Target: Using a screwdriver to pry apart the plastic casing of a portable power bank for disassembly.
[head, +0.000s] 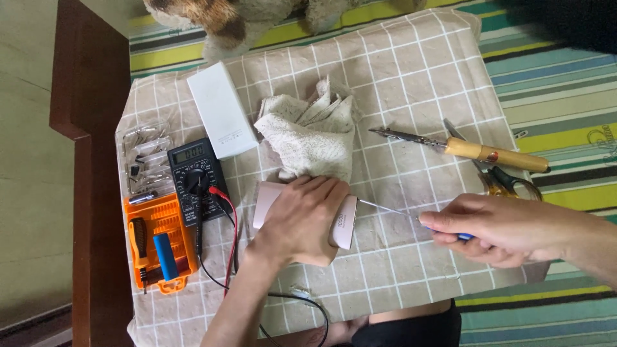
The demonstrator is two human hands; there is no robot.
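The left hand (302, 218) lies flat over a small pale pink device (344, 222), pressing it down just below the middle of the frame; only the device's two ends show past the palm, and it rests on a checked cloth (418, 71) spread over what looks like a striped bed cover. The right hand (508, 228), at the right of the frame, is closed around the blue handle of a thin screwdriver (392, 211) whose shaft runs left so that its tip meets the device's right end. Whether the tip sits in a seam or on a screw is too small to tell.

As a judgement, the work on the device looks early: its shell appears whole and closed, no loose part or screw from it can be seen on the cloth, and the probing or prying at the end seems only under way.

Just above the left hand lies a crumpled beige towel (312, 132). To its left stand a white box (222, 109) and a black multimeter (196, 180) with red and black leads trailing down the cloth. At the lower left sits an orange tool case (160, 241). At the upper right lie a soldering iron (463, 148) with a wooden handle and, just beside it, scissors (501, 180). A plush toy (218, 19) shows at the top edge.
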